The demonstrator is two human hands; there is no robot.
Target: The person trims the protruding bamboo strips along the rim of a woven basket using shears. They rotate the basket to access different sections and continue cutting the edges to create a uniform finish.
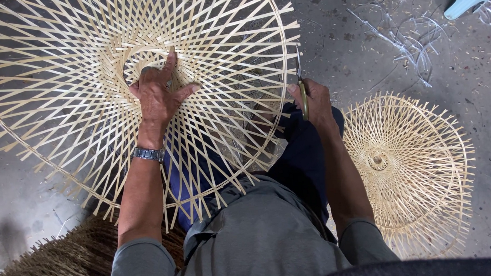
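My left hand (158,98) presses flat, fingers spread, on the bamboo frame (74,80) across my lap; my right hand (312,98) grips scissors (301,87) at its rim.

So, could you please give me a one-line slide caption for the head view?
Left hand steadies a bamboo lattice frame while right hand holds scissors at its rim.
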